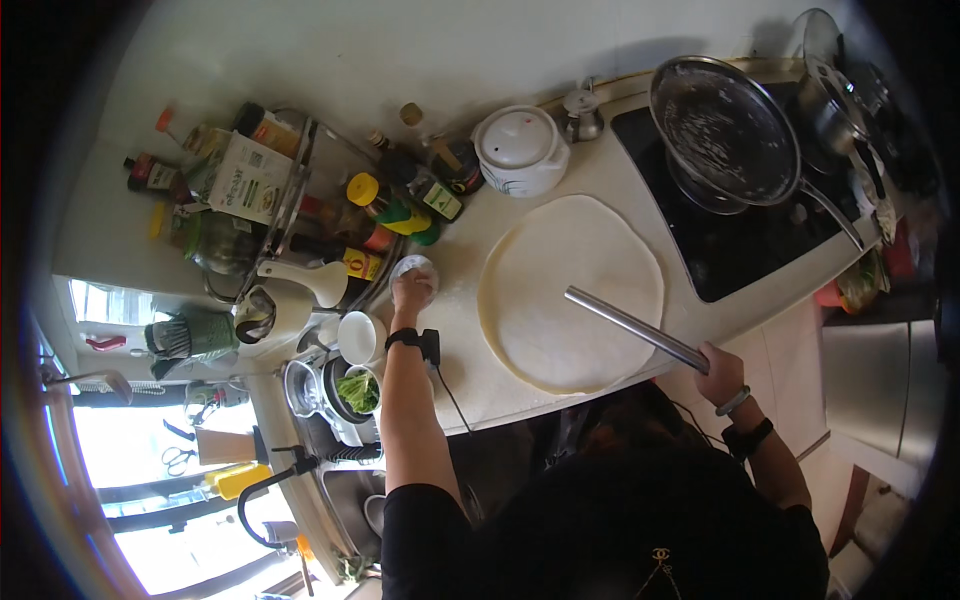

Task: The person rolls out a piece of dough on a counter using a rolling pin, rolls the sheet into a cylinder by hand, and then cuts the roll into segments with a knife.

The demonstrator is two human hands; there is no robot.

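Observation:
A large, thin round sheet of dough (555, 315) is spread on the pale countertop (457, 360), its front edge close to the counter's edge. My right hand (720, 373) grips one end of a metal rolling pin (630, 326). The pin's other end is over the dough, angled up and to the left. To the left of the dough, my left hand (414, 291) is at a small clear bowl (411, 264). Its fingertips are down inside or against the bowl, so whether they hold anything is hidden.
A frying pan (724, 131) sits tilted on the black cooktop (697, 255) at right. Behind the dough stand a lidded white pot (521, 154) and several sauce bottles (397, 214). A white cup (361, 337) and a bowl of leafy greens (358, 391) are beside my left forearm.

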